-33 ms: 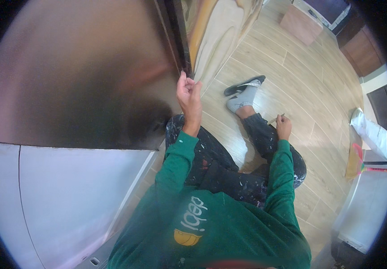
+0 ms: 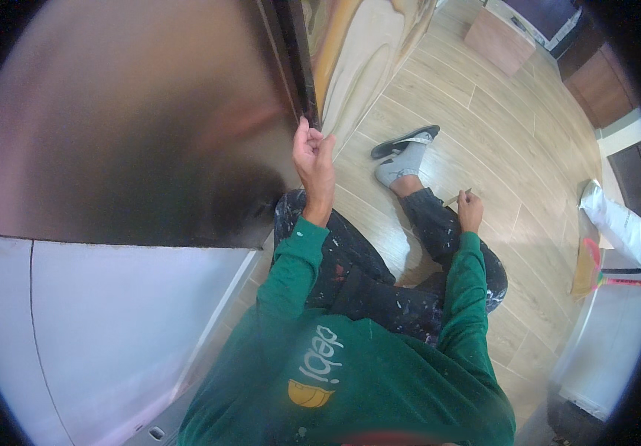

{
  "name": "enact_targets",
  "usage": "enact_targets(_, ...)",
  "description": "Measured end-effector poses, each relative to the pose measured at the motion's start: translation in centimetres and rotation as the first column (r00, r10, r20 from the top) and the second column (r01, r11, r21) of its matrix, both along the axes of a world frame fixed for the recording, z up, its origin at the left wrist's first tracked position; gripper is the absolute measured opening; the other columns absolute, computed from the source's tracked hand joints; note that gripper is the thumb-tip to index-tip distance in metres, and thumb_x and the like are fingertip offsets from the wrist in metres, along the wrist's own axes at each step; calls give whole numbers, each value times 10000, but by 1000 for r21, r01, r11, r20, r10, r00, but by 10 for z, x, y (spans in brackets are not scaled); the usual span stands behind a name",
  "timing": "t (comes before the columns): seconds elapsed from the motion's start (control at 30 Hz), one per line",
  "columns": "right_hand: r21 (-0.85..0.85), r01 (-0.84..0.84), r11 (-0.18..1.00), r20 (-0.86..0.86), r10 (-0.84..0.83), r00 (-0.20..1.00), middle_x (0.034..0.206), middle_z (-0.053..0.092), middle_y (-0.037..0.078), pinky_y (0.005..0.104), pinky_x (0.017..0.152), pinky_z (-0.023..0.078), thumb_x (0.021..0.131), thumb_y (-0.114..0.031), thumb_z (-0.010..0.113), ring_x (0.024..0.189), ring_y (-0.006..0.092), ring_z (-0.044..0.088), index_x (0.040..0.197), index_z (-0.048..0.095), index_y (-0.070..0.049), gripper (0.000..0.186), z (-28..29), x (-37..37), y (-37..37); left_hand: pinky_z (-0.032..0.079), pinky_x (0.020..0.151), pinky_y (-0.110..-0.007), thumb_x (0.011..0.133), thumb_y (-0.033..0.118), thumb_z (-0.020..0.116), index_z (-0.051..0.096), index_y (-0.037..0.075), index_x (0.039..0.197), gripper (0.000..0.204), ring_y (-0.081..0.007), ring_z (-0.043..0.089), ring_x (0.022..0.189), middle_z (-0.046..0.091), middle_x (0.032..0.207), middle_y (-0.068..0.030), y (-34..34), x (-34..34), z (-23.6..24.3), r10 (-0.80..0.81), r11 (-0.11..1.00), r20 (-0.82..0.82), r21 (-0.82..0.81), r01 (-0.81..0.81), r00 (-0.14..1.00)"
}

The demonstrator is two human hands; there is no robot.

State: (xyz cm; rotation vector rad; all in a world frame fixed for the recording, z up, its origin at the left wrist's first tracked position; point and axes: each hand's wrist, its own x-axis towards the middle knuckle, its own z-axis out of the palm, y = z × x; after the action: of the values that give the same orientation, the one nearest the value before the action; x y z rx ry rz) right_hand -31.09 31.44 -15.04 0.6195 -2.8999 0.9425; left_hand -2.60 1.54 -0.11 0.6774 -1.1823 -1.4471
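So your right hand [image 2: 470,212] has a thin stick-like tool [image 2: 450,201] in its grip, pinched by the fingers, with the part you can see poking out to the left toward your shin. It looks pale and tan, slim and pretty straight, but it's too small in view to say what kind of tool it is. That grip is narrow, and it sits up over your dark, paint-spattered trousers [image 2: 335,245] and the wood-look floor [image 2: 484,134]. Your left hand [image 2: 313,160] is well apart from it, up at the near end of the dark trim [image 2: 296,67], fingers curled and fingertips right at its edge. Can't tell if you're actually pressing on it or pinching anything there, so no call on how tight that grip is. The trim itself runs away from your fingertips to the top of the view, long, straight-edged, almost black-brown, with a lighter line down its length. On its left you've got a glossy brown panel [image 2: 135,126], and on its right a cream and amber swirly panel [image 2: 365,52].
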Motion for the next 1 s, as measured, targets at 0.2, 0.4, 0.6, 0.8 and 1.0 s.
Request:
enact_targets(0.2,-14,14,1000,43,-13,999,826,692,278,511,736,525,966,-395,648,782,450,693,887,739,31,443,0,-1,0,431,798,-222,926,-4,677,415,-89,1532,665,-74,511,898,520,992,7,-3,2,20,-31,999,-85,-32,28,996)
enact_targets(0.4,2,24,1000,13,-24,1000,794,676,282,514,715,517,968,-389,649,752,447,684,848,719,46,457,1,1,1,428,688,-205,959,24,662,386,-56,1531,640,-62,506,817,544,987,5,0,10,13,47,996,-130,-65,-56,990)
enact_targets(0.6,6,17,1000,8,-17,1000,779,671,281,518,701,507,969,-381,651,727,447,668,826,714,51,460,-2,0,2,460,885,-255,937,48,699,298,-79,1582,770,-100,530,954,537,1047,-20,7,5,-1,-65,994,-9,87,66,998)
enact_targets(0.8,-31,8,1000,21,-7,1000,802,685,281,521,715,511,968,-380,649,750,451,678,828,719,50,458,-3,0,1,465,851,-267,896,33,716,326,-105,1578,798,-110,525,920,525,1007,-20,3,1,9,-48,996,34,80,45,998)
enact_targets(1.0,-15,-12,1000,9,12,1000,814,681,293,526,718,513,968,-384,647,774,468,680,848,716,50,455,-2,-1,2,459,811,-245,882,17,722,353,-115,1561,784,-92,511,871,503,961,1,6,-1,13,-23,998,16,58,22,1000)
